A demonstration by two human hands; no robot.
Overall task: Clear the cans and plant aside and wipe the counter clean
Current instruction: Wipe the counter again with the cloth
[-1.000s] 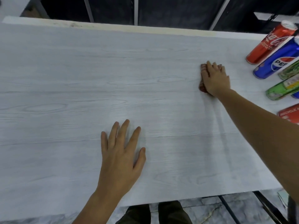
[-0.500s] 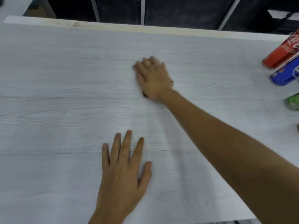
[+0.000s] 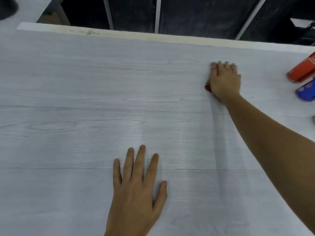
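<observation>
pale wood-look counter: wide bare middle | red can, blue can: right edge | left hand: flat, fingers spread | right hand: presses small red-brown cloth

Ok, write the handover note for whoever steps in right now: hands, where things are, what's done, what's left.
Left hand: flat on the counter, fingers spread, holding nothing.
Right hand: pressing a reddish cloth onto the counter far right of centre; the cloth is mostly hidden beneath it.
Cans: red can and blue can stand at the right edge, with a sliver of something green below them. The plant is out of view.
Done: cans moved aside, wiping begun.
Left: finish wiping; how much is already wiped can't be judged.
</observation>
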